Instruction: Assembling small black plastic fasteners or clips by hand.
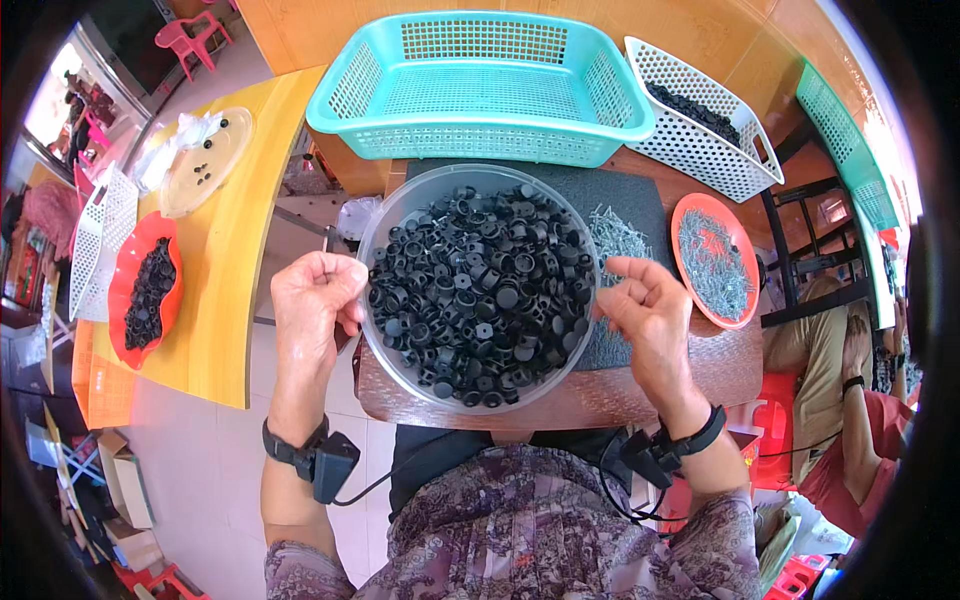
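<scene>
Black plastic caps (478, 290) fill a clear round bowl (400, 205) at the table's near edge, within easy reach; left hand (315, 300) curls loosely at its left rim, right hand (648, 305) spreads fingers at the right rim beside loose nails (612, 235), neither visibly gripping

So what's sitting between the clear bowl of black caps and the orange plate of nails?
In the head view, a loose pile of nails on the dark mat lies between the clear bowl and orange plate.
</scene>
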Action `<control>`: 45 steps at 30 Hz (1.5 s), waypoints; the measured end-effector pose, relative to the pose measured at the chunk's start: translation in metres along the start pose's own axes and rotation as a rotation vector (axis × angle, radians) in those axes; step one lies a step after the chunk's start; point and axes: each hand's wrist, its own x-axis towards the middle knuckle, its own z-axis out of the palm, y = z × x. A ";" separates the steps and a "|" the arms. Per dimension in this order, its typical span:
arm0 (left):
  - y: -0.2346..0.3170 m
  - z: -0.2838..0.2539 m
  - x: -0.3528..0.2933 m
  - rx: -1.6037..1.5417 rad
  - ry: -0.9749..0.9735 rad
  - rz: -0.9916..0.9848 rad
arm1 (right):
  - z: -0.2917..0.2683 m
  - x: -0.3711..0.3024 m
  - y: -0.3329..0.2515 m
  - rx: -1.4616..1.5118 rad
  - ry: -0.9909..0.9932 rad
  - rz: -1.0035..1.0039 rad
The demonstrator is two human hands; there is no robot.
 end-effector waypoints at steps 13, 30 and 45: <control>-0.004 0.005 -0.052 -0.131 -0.071 -0.162 | 0.012 0.090 -0.001 -0.308 0.001 -0.258; -0.016 -0.004 -0.061 -0.075 -0.121 -0.227 | -0.013 0.050 -0.015 -0.603 -0.064 -0.254; -0.015 0.014 -0.090 -0.049 -0.135 -0.236 | 0.000 0.052 -0.002 -0.398 -0.046 -0.222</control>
